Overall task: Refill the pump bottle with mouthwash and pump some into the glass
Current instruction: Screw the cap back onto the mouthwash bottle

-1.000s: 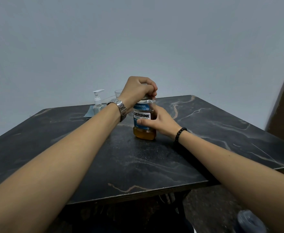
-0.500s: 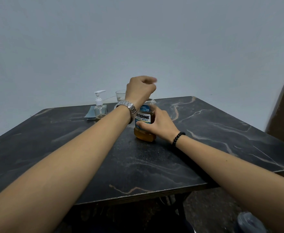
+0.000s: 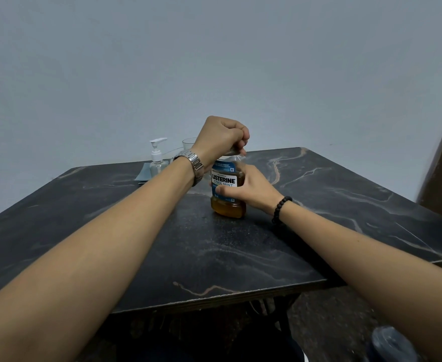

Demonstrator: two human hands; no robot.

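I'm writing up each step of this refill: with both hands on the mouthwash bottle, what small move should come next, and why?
Probably keep twisting the cap off. The left hand is closed over the top of the mouthwash bottle, the right hand steadies its body on the table, and the pump bottle stands untouched behind, so nothing can be poured yet.

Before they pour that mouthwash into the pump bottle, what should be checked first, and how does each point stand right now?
1. Mouthwash bottle upright on the table: ok.
2. Right hand steadying the bottle's body: ok.
3. Left hand closed over the cap: ok.
4. Cap fully off: cannot tell, the left hand hides it.
5. Pump bottle opened for refilling: not ok, its pump head is on.
6. Glass standing near the pump bottle: ok, though partly hidden behind the left hand.
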